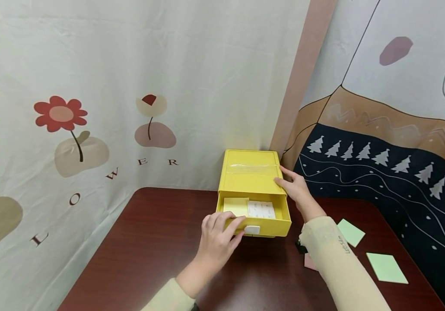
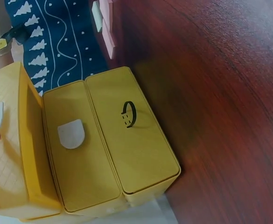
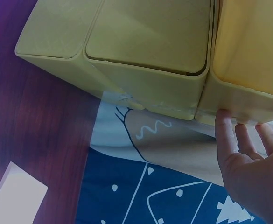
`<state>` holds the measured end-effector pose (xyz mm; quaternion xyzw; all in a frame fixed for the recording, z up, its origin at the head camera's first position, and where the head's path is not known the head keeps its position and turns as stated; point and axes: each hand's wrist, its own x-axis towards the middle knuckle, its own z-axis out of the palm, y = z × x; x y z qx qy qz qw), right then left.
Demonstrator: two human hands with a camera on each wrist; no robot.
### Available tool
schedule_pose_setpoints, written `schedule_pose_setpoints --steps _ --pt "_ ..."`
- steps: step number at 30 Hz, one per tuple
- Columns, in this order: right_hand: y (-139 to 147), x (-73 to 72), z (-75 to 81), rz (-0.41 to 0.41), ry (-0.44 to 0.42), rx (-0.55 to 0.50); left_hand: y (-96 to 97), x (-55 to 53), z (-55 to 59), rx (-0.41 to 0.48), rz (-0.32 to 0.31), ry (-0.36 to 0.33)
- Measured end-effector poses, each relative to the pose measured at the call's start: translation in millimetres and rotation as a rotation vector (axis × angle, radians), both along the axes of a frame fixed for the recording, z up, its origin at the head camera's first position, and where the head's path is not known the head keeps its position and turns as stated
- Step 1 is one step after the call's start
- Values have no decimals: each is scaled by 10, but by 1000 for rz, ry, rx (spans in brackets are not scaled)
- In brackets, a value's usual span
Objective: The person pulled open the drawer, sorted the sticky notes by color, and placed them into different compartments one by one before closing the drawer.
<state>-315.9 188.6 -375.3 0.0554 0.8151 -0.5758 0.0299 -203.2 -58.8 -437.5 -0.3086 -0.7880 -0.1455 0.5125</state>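
Observation:
A yellow drawer box [image 1: 251, 179] stands at the back of the table, its top drawer [image 1: 274, 227] pulled out. Inside the drawer lie a pale yellow paper pad [image 1: 235, 205] and a white printed sheet [image 1: 261, 209]. My left hand [image 1: 217, 237] grips the drawer's front edge, fingers over the rim and thumb beside the white tab [image 1: 252, 230]. With fingers extended, my right hand [image 1: 299, 190] rests on the box's right side near the top. Two closed lower drawers show in the left wrist view, one with a white tab [image 2: 72, 134], the other with a black loop [image 2: 129, 114].
To the right on the dark red table [image 1: 160, 242] lie two light green paper pads, one nearer the box [image 1: 351, 232] and another green pad [image 1: 387, 268] closer to me. A pink pad [image 1: 310, 261] is partly hidden by my right sleeve. Printed curtains [image 1: 207, 86] hang behind.

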Motion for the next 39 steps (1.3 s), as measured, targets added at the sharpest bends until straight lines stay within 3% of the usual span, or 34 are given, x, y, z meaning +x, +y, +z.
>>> schedule_pose_setpoints --steps 17,33,39 --pt "9 -1 0 -5 1 5 8 -58 -30 8 -11 16" --pt "12 -1 -4 0 -8 5 57 -204 -32 22 27 -14" --pt "8 -3 -4 6 -9 -2 53 -260 -27 19 38 5"
